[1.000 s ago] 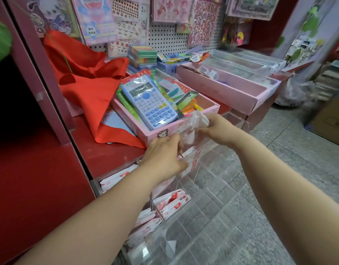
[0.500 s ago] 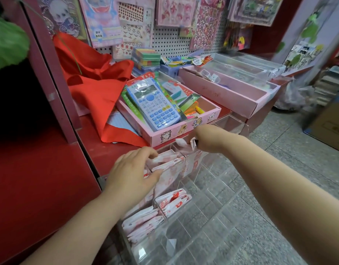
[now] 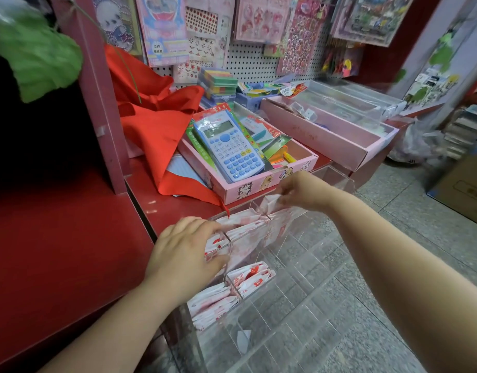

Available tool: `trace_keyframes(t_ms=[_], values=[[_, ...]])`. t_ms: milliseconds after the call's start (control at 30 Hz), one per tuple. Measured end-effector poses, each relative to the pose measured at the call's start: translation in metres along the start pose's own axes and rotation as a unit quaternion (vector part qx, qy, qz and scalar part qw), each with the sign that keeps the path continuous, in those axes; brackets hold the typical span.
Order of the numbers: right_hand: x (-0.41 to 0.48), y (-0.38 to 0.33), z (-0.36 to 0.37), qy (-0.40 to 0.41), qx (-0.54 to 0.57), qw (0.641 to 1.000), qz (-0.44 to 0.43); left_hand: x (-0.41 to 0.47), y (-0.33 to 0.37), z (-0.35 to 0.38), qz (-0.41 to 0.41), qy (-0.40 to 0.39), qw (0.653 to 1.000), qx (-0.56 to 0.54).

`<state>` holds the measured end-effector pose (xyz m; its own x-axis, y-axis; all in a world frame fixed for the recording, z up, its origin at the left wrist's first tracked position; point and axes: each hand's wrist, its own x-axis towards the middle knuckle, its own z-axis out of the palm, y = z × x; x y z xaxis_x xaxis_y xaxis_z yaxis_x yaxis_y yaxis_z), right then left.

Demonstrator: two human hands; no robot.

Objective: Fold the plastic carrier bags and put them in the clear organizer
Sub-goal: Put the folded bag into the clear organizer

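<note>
Pinched between the thumb and fingertips of the right hand (image 3: 302, 193) is a small folded bag (image 3: 270, 203), white with a little red print, held at the top rim of the clear organizer (image 3: 299, 292), over a compartment in its far row. Its lower edge touches the bags (image 3: 245, 228) already standing there. The left hand (image 3: 186, 251) lies over the near-left end of that same row, fingers spread across the bags and thumb down at the front wall; whether it is pressing them flat or clasping them I cannot tell from here.

Lower down, two more compartments hold packed white-and-red bundles (image 3: 255, 277), side by side against the left edge. The organizer leans out from a red shelf (image 3: 178, 208). On the shelf just behind it sits a pink box (image 3: 248, 191) with a blue calculator (image 3: 228, 146) lying on top of other stationery, a red cloth (image 3: 156, 130) heaped beside it, and a long pink tray (image 3: 326, 135) further right.
</note>
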<state>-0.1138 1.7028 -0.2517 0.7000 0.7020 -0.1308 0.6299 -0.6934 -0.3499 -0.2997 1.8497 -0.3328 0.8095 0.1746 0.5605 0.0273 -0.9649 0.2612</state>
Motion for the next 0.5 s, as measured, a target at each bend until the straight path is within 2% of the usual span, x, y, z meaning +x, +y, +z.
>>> trace_keyframes(t_ms=[133, 233, 333, 400, 500], values=[[0.000, -0.001, 0.013, -0.014, -0.109, 0.994, -0.009, 0.000, -0.001, 0.001, 0.001, 0.007, 1.000, 0.013], [0.000, -0.006, 0.014, -0.021, -0.161, 0.987, -0.014, 0.000, 0.001, -0.001, -0.011, -0.029, 0.999, 0.024], [-0.008, -0.008, 0.007, 0.037, -0.093, 0.995, 0.002, 0.002, 0.003, -0.004, -0.049, -0.057, 0.997, -0.016], [-0.020, -0.010, -0.002, 0.088, -0.044, 0.995, 0.011, 0.001, 0.006, -0.007, -0.045, -0.041, 0.998, -0.019], [-0.047, -0.018, -0.013, 0.132, -0.025, 0.991, 0.001, 0.001, 0.007, -0.012, -0.071, -0.052, 0.991, -0.100]])
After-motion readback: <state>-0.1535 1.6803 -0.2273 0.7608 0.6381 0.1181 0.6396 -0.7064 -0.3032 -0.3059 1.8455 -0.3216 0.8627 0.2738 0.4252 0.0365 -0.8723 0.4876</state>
